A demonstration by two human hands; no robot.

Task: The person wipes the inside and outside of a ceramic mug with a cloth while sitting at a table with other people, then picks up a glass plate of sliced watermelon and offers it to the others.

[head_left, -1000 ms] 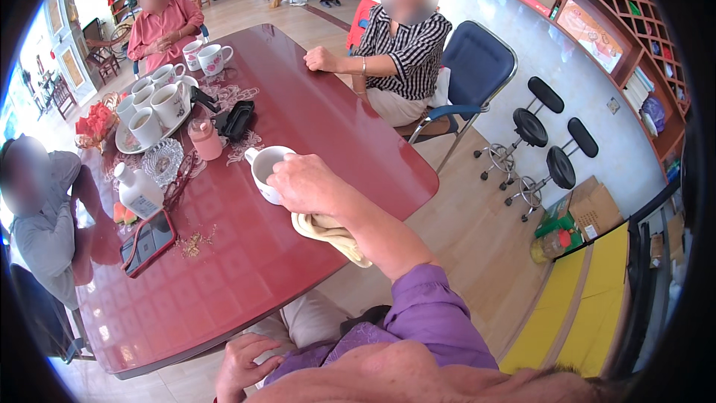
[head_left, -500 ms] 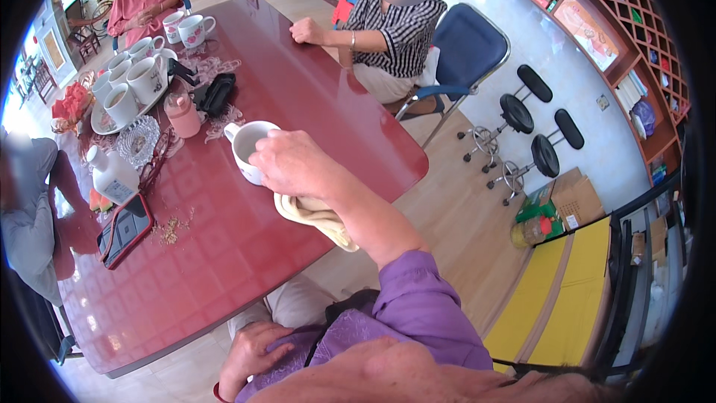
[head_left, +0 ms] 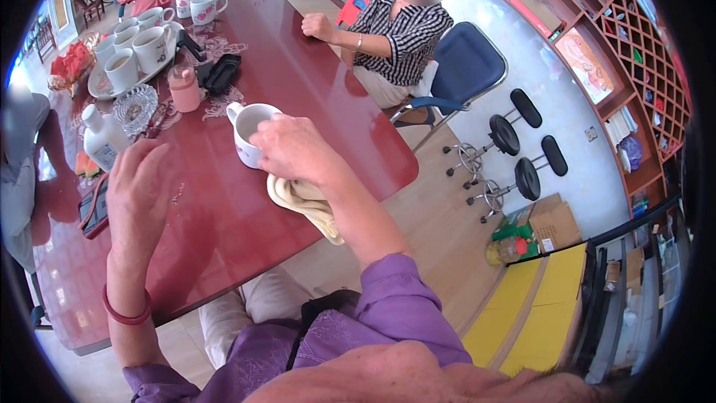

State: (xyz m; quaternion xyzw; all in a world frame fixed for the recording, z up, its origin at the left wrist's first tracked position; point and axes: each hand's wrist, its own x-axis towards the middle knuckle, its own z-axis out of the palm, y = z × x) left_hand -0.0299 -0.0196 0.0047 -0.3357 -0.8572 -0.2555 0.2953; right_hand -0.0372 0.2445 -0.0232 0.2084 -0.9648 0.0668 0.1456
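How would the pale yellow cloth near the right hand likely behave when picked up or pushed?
Floppy, probably: the pale yellow cloth shows soft folds. It's likely light, being a small bundle of fabric. Pushed, it would probably crumple rather than roll, given its bunched shape.

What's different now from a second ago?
The left hand has risen from the lap and moved forward over the red table, fingers slightly bent; I see nothing held in it. The right hand stays at the rim of the white cup, the pale yellow cloth below it.
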